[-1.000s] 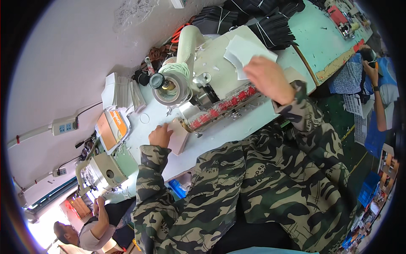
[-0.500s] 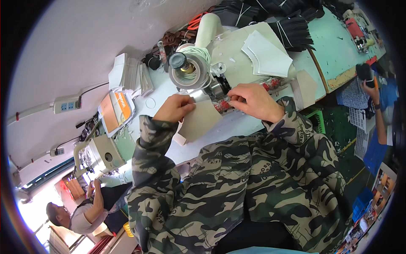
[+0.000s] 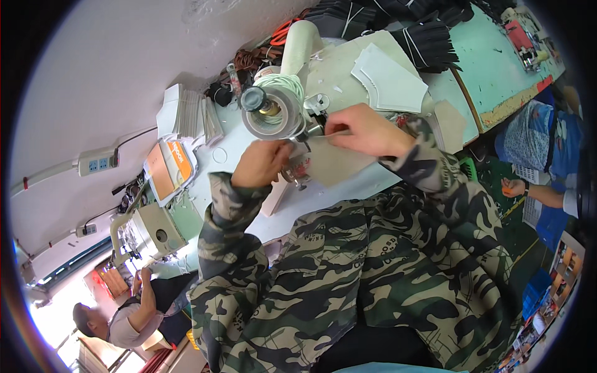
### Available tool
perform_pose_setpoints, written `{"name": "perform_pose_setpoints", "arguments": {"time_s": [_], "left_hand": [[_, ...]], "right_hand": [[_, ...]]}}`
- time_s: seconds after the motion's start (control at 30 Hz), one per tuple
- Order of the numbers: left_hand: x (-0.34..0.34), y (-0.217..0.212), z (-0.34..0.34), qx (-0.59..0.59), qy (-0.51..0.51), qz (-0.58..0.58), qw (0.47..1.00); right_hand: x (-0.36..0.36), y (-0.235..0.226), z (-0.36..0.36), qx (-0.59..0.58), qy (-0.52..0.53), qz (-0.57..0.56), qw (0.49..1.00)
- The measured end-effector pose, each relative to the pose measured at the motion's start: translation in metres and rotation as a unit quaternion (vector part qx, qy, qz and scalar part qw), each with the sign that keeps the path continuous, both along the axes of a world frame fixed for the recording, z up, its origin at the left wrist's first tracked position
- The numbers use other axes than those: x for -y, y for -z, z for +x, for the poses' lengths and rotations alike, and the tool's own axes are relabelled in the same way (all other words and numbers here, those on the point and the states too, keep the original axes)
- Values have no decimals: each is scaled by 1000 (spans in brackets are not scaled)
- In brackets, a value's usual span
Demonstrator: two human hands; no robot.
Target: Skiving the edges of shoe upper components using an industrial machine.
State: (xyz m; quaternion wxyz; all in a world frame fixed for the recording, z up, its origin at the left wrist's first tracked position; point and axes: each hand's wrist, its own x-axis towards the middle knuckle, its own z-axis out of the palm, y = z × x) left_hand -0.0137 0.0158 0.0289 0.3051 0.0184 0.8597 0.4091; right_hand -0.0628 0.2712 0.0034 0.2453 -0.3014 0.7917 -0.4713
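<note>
A flat beige panel (image 3: 339, 165) lies at the front of a table machine (image 3: 301, 53), its upper edge beside the machine's metal head. Pinched over that edge, my right hand (image 3: 370, 129) is closed on the panel. My left hand (image 3: 262, 163) sits just left of the panel, below the machine's round dish (image 3: 271, 115), with its fingers curled inward. Its fingertips are partly hidden against the machine, so what they grip cannot be made out. Under the left hand stands a small stack of pale pieces (image 3: 273, 198).
White cut panels (image 3: 395, 78) lie on the machine's table at the back. Upright stacked pieces (image 3: 185, 115) stand at left, near papers (image 3: 171, 168). Black bundled strips (image 3: 429, 46) rest at the far right. One co-worker (image 3: 127, 314) sits at lower left; another's hand (image 3: 513, 188) shows at right.
The beige panel has shifted right, from beside my left hand to under my right. My left hand has moved slightly right toward the machine; my right hand has moved slightly up and left.
</note>
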Motion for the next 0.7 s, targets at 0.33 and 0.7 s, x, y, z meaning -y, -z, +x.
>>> {"name": "perform_pose_setpoints", "arguments": {"time_s": [0.33,0.7], "left_hand": [[51,41,-17,182,16,117,976],[-5,17,-23,-313,137,-30,939]], "right_hand": [[12,12,40,224,-80,92,967],[8,-1,-7,-73,-9,131,989]]}}
